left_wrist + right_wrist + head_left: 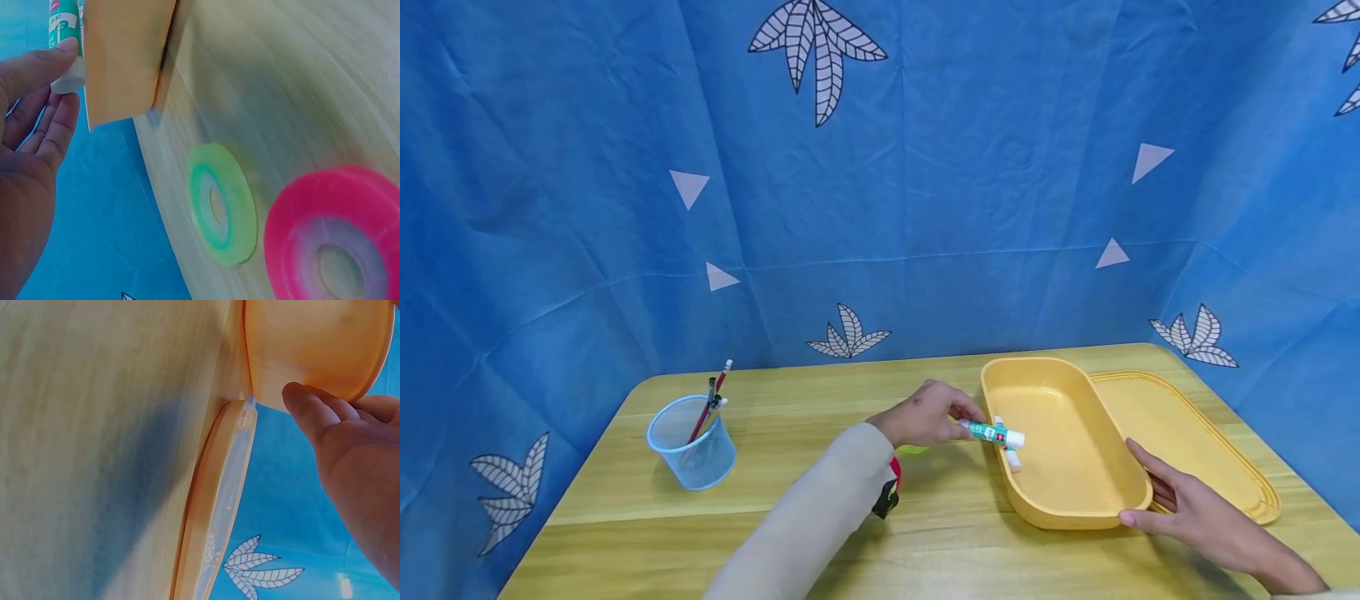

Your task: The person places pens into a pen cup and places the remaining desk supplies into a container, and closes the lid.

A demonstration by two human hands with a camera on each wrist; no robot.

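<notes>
Between thumb and fingers my left hand [931,414] pinches a green and white glue stick [995,433], tilted over the left rim of a yellow plastic box [1063,454]. Its white end points toward the box's inside. Below it, a second glue stick [1012,459] shows inside the box along the left wall. My right hand [1191,506] grips the near right corner of the box, thumb at the front and fingers along the side. In the right wrist view, fingertips [294,394] press the box's outer wall [300,344].
The yellow lid [1195,446] lies right of the box. At the left stands a blue mesh pen cup [703,467] with pencils [703,417]. Near the left wrist are a yellow-green tape roll [244,200] and a pink tape roll [287,206]. A blue curtain [925,200] hangs behind the table.
</notes>
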